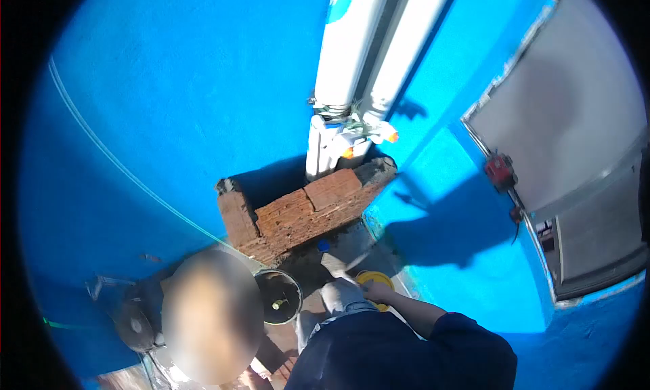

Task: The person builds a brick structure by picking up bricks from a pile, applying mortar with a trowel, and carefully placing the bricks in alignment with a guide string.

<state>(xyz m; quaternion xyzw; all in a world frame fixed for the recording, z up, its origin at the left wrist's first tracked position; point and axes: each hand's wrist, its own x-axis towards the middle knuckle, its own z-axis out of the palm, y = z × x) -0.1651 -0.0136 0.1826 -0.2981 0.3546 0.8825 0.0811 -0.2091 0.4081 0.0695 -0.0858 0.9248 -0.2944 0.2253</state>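
Note:
My right hand (374, 291) is at the lower middle, beside a yellow bucket (382, 279), below my dark sleeve and jeans-clad leg (336, 296). Its fingers look closed; what they hold, if anything, is too small to make out. My left hand is not visible. A round dark container (277, 302) with a pale object inside stands left of my leg. Just above my leg, a low brick structure (332, 187) surrounds the base of two white pipes (349, 38) and their fittings with orange pieces.
Blue walls (156, 85) enclose the corner, with a thin line hanging down the left one. At right a red object (500, 171) sits on the edge of a grey panel (555, 119). A person with a blurred head (211, 315) is at lower left, near dark items (132, 322).

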